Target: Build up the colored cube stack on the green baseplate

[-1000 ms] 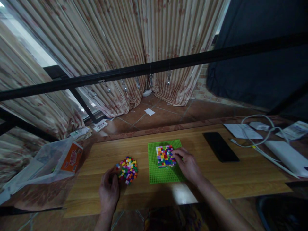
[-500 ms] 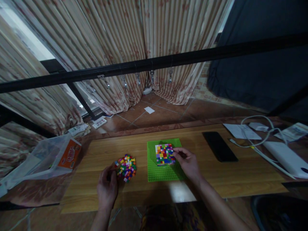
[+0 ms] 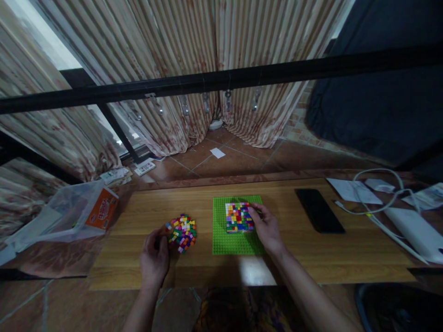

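My right hand [image 3: 267, 229] pinches the block [image 3: 238, 217] at frame centre, steadying it; my left hand [image 3: 154, 258], curled, touches the pile [image 3: 182, 233].

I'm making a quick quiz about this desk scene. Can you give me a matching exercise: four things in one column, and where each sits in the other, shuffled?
Things:
1. loose brick pile
2. green baseplate
3. black phone
4. plastic bag

Places:
A. at the far left end of the table
B. by the left hand
C. right of the right hand, lying flat
D. mid-table, under the multicoloured brick block

Pairs: 1-B, 2-D, 3-C, 4-A
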The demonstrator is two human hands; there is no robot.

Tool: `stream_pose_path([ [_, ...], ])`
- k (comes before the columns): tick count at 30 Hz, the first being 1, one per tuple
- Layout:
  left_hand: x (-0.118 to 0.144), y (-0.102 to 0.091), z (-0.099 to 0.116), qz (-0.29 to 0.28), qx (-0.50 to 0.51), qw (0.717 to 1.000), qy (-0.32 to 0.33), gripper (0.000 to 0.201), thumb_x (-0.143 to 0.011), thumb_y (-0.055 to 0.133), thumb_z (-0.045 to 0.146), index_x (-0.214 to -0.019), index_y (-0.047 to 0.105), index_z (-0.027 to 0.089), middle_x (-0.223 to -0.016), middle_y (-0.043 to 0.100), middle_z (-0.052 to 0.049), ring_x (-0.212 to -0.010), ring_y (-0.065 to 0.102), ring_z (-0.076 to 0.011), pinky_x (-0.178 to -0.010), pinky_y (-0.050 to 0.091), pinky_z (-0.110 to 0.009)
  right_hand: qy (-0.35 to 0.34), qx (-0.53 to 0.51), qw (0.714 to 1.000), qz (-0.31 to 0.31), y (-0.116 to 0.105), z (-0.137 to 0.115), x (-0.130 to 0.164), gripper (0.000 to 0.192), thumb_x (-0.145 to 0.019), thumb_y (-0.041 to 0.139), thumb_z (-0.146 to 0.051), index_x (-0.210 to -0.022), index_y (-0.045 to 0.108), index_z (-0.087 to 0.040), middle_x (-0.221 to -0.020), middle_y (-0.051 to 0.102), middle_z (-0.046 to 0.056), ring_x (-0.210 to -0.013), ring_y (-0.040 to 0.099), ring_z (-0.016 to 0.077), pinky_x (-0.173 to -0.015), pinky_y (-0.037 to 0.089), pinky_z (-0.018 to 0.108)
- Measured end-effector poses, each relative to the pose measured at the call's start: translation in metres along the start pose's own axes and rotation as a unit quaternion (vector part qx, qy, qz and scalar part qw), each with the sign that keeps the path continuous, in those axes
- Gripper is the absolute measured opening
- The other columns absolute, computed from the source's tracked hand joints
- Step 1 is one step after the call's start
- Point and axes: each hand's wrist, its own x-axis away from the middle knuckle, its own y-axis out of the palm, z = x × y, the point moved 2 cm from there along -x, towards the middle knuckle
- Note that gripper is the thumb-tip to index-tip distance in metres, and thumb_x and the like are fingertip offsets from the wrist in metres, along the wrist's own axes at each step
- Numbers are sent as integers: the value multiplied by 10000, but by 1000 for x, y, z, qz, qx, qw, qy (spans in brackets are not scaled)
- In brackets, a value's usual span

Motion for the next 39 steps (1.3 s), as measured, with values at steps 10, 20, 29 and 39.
stream_pose_path([
  [10,1,0,3,5,8,1000,10,317,-845,487,350,-1069,636,181,-1069,676,-92,-1010,638,-236,-914,512,-369,-19,20,1000,-8,5,-2,6,460,-751,669,-542,-1029,683,-176,-899,743,74,-779,679,205,-710,554,353],
  [20,5,2,4,15,35,999,22,280,-867,497,293,-1078,631,165,-1064,669,-102,-1020,625,-228,-928,510,-387,-24,52,998,19,3,7,10,514,-734,688,-542,-1097,678,-178,-1024,726,96,-887,665,218,-844,519,407],
  [29,10,1,7,25,69,997,33,261,-863,463,162,-1063,629,187,-1056,666,-84,-1006,622,-202,-920,514,-367,16,100,995,2,-8,10,6,568,-707,700,-589,-1097,700,-177,-1014,723,89,-887,659,230,-841,510,418],
  [39,12,3,4,15,118,993,12,336,-832,409,92,-1081,623,164,-954,674,-66,-877,644,-173,-874,526,-349,-153,136,975,91,-8,-15,53,409,-803,646,-508,-1022,705,-167,-963,713,87,-853,656,209,-811,502,361],
])
